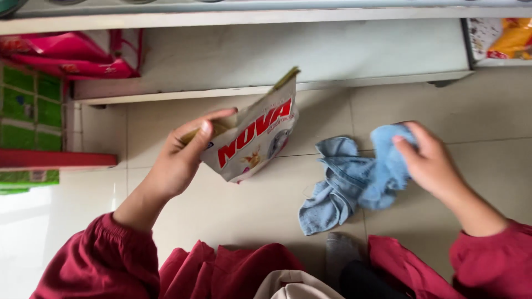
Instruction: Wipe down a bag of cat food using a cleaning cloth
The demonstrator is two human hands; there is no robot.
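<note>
Two bare hands work above a pale tiled floor [249,216]. At the centre left of the frame, the left hand [180,158] is closed on a white pouch [252,141] with red print, thumb on the front face and fingers behind, and holds it tilted, with its top corner pointing to the upper middle of the frame. At the centre right, the right hand [429,163] has its fingers curled over one end of a light blue cloth [354,180]; the rest of the cloth hangs crumpled down and to the left, its lower end near the floor, though I cannot tell if it touches. Pouch and cloth are near each other but apart. Both arms wear dark red sleeves [100,260] at the bottom of the frame. A white shelf [266,55] runs across the top, with pink packets [72,55] at the upper left, green packets [27,105] below them, and an orange packet [512,39] at the upper right.
</note>
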